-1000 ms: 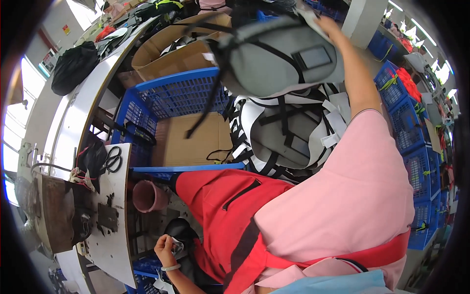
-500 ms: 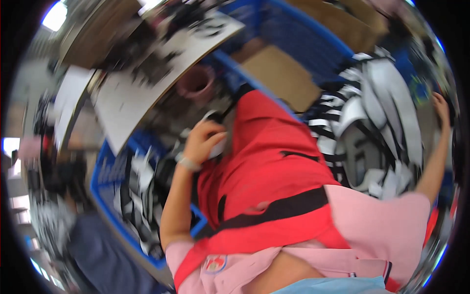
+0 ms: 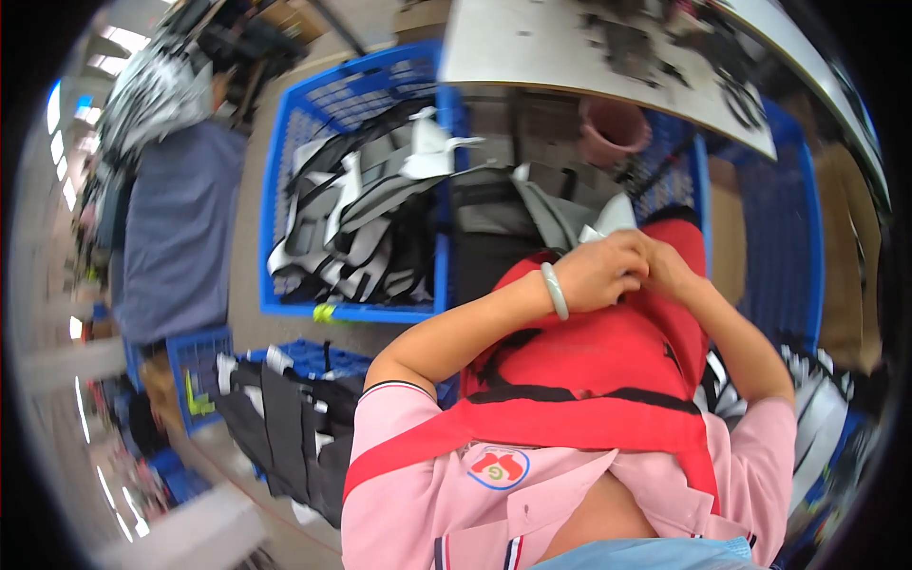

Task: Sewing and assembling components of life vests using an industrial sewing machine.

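My left hand [image 3: 600, 273], with a pale bangle at its wrist, and my right hand [image 3: 668, 270] meet in front of the red apron [image 3: 579, 356]. The fingers of both are bent and pressed together. Whatever they pinch is hidden between them. Just beyond my left hand, a white piece [image 3: 616, 218] sticks up beside a grey fabric piece [image 3: 554, 211]; whether the fingers hold either one, I cannot tell.
Left of my hands is a blue crate [image 3: 271, 237] full of black, grey and white fabric pieces. A white table [image 3: 532, 47] carries scissors [image 3: 741, 103]. Below its edge stands a pink bin [image 3: 613, 133]. Dark fabric parts [image 3: 304, 418] hang over another crate at lower left.
My view has swung to the left. My right hand has come in from the far right side to meet my left hand in front of the apron.
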{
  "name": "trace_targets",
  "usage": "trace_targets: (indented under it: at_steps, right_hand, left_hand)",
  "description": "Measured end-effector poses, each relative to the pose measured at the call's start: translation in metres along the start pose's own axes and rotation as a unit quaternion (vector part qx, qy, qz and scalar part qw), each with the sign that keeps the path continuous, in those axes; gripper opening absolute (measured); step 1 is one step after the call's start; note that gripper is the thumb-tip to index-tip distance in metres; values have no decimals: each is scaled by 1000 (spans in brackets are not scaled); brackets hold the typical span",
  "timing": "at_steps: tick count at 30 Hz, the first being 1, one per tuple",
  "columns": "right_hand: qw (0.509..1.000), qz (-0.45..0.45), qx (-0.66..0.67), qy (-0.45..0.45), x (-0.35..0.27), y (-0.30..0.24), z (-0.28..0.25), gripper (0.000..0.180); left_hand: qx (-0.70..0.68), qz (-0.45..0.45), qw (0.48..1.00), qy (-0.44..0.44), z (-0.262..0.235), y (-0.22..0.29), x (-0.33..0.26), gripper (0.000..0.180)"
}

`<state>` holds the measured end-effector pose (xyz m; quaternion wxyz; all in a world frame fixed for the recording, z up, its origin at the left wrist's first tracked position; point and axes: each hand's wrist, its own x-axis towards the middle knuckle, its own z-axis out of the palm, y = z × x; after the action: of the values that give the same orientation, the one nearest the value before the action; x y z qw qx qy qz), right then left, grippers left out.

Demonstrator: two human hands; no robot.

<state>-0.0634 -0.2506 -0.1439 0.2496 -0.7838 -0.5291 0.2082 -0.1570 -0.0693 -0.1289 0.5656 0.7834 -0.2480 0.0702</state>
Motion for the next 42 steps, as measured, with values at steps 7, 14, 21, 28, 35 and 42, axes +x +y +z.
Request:
trace_targets:
  at_steps: [7, 14, 21, 28, 35, 42]
  right_hand:
    - [994, -6, 80, 80, -10, -1, -30, 36]
    - [962, 100, 115, 227, -65, 2, -148, 32]
    - [897, 317, 56, 302, -115, 114, -262, 39]
    - [948, 198, 120, 217, -60, -30, -205, 44]
    - [990, -5, 7, 141, -11, -142, -137, 55]
    - [980, -61, 81, 174, -9, -99, -117, 44]
  left_hand:
    - [335, -230, 904, 129, -164, -110, -100, 48]
    - [475, -80, 865, 142, -160, -144, -95, 34]
    - [226, -150, 963, 0, -91, 2, -35, 19]
    - [-79, -37, 993, -75, -75, 118, 71, 34]
    - [45, -148, 979, -132, -74, 83, 92, 41]
    - [152, -165, 952, -210, -84, 77, 92, 45]
